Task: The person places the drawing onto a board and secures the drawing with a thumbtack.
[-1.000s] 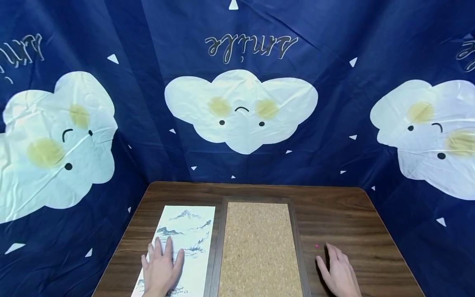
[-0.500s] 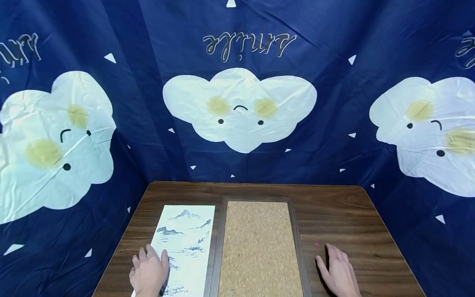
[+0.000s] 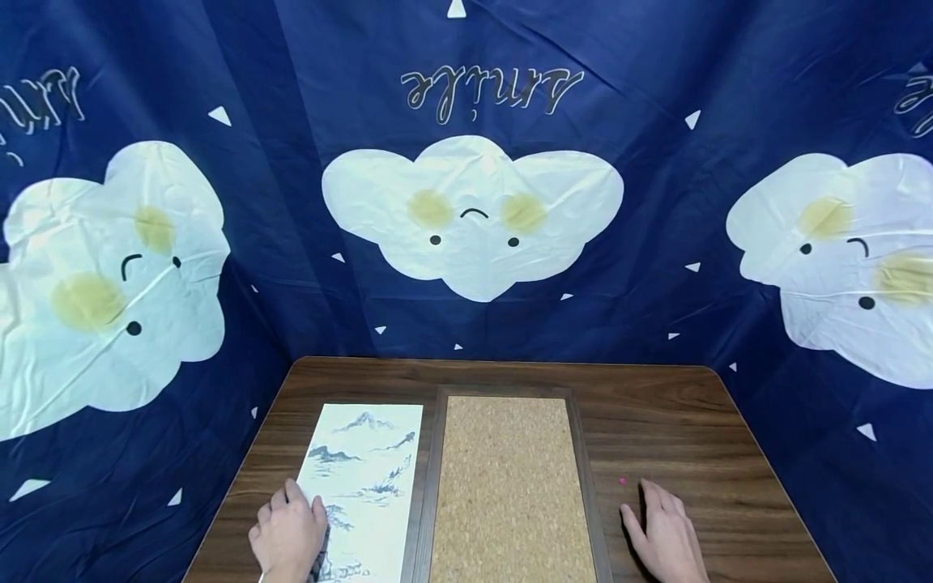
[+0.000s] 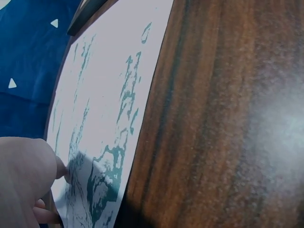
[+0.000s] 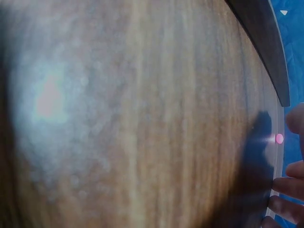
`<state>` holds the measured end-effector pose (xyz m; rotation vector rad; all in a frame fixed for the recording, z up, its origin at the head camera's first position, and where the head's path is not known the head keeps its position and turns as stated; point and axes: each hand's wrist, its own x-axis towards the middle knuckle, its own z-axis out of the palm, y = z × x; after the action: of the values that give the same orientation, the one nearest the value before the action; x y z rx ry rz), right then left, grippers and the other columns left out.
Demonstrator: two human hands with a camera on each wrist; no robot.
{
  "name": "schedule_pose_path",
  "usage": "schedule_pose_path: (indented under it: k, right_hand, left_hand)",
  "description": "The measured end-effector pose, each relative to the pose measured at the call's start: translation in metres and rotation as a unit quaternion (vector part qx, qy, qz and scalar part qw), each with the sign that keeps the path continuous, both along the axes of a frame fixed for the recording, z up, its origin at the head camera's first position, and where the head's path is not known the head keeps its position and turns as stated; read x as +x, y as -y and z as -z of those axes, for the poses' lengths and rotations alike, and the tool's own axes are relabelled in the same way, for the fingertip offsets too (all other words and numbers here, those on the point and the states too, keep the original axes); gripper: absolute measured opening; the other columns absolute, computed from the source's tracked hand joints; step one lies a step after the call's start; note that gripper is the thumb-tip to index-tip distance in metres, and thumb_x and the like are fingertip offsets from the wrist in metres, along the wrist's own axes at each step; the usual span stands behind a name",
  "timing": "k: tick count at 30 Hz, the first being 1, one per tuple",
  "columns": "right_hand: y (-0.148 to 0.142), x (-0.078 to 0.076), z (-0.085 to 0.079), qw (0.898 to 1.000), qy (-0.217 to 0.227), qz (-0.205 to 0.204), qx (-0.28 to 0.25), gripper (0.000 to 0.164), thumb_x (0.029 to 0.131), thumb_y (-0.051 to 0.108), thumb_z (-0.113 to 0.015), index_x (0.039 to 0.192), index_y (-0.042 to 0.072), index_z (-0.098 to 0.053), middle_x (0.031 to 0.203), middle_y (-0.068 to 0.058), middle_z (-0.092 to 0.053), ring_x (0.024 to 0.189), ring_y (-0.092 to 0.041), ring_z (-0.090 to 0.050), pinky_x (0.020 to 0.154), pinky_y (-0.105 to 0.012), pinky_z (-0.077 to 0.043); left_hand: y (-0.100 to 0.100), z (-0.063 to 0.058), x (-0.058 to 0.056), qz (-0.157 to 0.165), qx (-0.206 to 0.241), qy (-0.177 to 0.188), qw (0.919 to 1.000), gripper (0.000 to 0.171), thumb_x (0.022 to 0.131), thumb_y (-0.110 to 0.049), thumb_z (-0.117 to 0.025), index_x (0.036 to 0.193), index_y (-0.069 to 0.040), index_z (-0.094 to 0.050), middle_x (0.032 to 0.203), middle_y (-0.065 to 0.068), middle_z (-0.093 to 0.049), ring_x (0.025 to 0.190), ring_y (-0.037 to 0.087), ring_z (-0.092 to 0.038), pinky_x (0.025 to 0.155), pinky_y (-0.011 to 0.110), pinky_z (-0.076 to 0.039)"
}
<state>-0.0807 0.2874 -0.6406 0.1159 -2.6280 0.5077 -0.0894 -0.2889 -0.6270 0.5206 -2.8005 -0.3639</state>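
A long white paper sheet with a grey-blue mountain painting [image 3: 372, 461] lies on the table, left of a framed cork board [image 3: 513, 486]. My left hand [image 3: 287, 534] grips the sheet's left edge, fingers bent over the border and thumb upon the paper. In the left wrist view, the thumb [image 4: 28, 166] meets the painted surface and other fingertips show at the border. My right hand [image 3: 666, 530] rests on the table right of the board, holding nothing, fingers loosely extended. Just beyond it lies a tiny bright pink round thing [image 3: 623, 481], its kind too small to read.
Dark wood-grain table [image 3: 678, 421] with rounded far corners. The board's raised brown frame [image 3: 583, 453] stands between the sheet and the right hand. A blue cloth [image 3: 291, 267] printed with white clouds hangs behind and on both sides.
My left hand has drawn back and left from lying spread flat over the painting to the sheet's left edge, its fingers now bent. The right hand has stayed where it was.
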Motion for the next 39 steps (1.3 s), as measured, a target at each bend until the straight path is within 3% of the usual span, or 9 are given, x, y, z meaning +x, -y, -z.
schedule_pose_path:
  k: [9, 18, 25, 32, 39]
  right_hand:
    - [0.001, 0.000, -0.001, 1.000, 0.005, 0.007, 0.003, 0.056, 0.084, 0.020, -0.081, 0.125, -0.012, -0.063, 0.119, -0.033, -0.067, 0.109, -0.053, -0.062, 0.083, -0.067, -0.051]
    - [0.001, 0.000, -0.001, 1.000, 0.012, 0.007, -0.001, 0.056, 0.085, 0.021, -0.081, 0.127, -0.012, -0.062, 0.121, -0.032, -0.066, 0.111, -0.053, -0.061, 0.085, -0.067, -0.051]
    - [0.001, -0.001, -0.002, 1.000, 0.024, 0.009, -0.003, 0.056, 0.086, 0.022, -0.080, 0.127, -0.012, -0.062, 0.122, -0.033, -0.066, 0.112, -0.054, -0.060, 0.086, -0.068, -0.050]
    - [0.001, 0.000, -0.003, 0.999, 0.036, 0.010, -0.001, 0.056, 0.087, 0.022, -0.080, 0.128, -0.012, -0.062, 0.122, -0.033, -0.065, 0.112, -0.054, -0.060, 0.085, -0.068, -0.050]
    - [0.000, -0.002, -0.001, 0.999, 0.031, 0.008, 0.004, 0.056, 0.087, 0.022, -0.081, 0.127, -0.012, -0.062, 0.122, -0.033, -0.066, 0.111, -0.054, -0.061, 0.085, -0.067, -0.051]
  left_hand:
    - [0.001, -0.011, -0.007, 0.005, 0.010, 0.007, 0.9999, 0.058, 0.086, -0.018, -0.076, 0.120, 0.021, -0.050, 0.098, 0.040, -0.062, 0.085, 0.057, -0.061, 0.065, 0.069, -0.050]
    - [0.010, -0.018, -0.013, -0.003, 0.062, 0.046, 0.9970, 0.064, 0.086, -0.021, -0.077, 0.125, 0.021, -0.050, 0.106, 0.041, -0.060, 0.093, 0.060, -0.061, 0.073, 0.070, -0.052]
    - [0.024, -0.027, -0.020, -0.011, 0.125, 0.103, 0.9867, 0.063, 0.084, -0.026, -0.083, 0.124, 0.015, -0.058, 0.109, 0.038, -0.063, 0.100, 0.056, -0.063, 0.076, 0.064, -0.054]
    - [0.032, -0.033, -0.021, -0.022, 0.156, 0.117, 0.9806, 0.035, 0.090, -0.014, -0.073, 0.119, 0.005, -0.066, 0.111, 0.035, -0.067, 0.095, 0.054, -0.065, 0.070, 0.061, -0.053]
    - [0.043, -0.033, -0.019, -0.012, 0.165, 0.101, 0.9810, 0.013, 0.092, -0.009, -0.067, 0.101, 0.000, -0.068, 0.090, 0.022, -0.069, 0.084, 0.045, -0.065, 0.068, 0.059, -0.051]
